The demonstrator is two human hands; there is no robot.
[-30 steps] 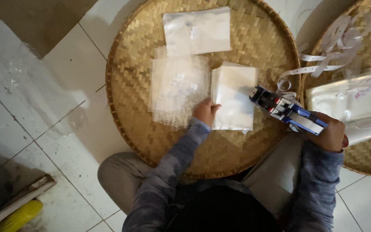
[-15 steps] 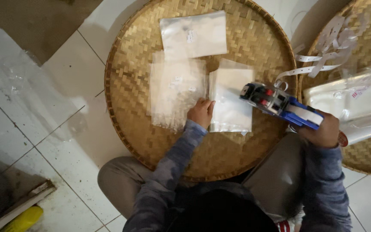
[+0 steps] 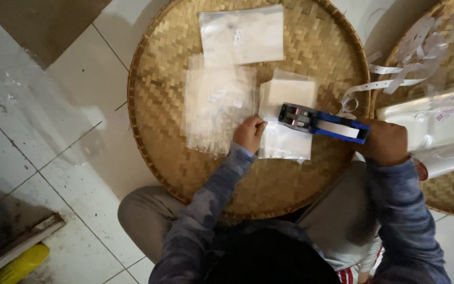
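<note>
My right hand point(image 3: 385, 141) grips a blue label gun point(image 3: 321, 122), whose black head lies over a small clear plastic bag with white contents point(image 3: 286, 118). My left hand point(image 3: 249, 133) presses on the left edge of that bag with curled fingers. The bag rests on a round woven bamboo tray point(image 3: 158, 94). A pile of clear plastic bags point(image 3: 216, 108) lies just left of my left hand. Another clear bag point(image 3: 241, 34) sits at the far side of the tray.
A second woven tray point(image 3: 447, 194) at the right holds sealed white packets point(image 3: 429, 122) and loose strips of white backing tape point(image 3: 405, 58). White floor tiles point(image 3: 53, 131) surround the trays. A yellow object point(image 3: 19, 265) and a wooden edge lie at the bottom left.
The label gun has moved left and down onto the small bag. My left hand has stayed on the bag's left edge.
</note>
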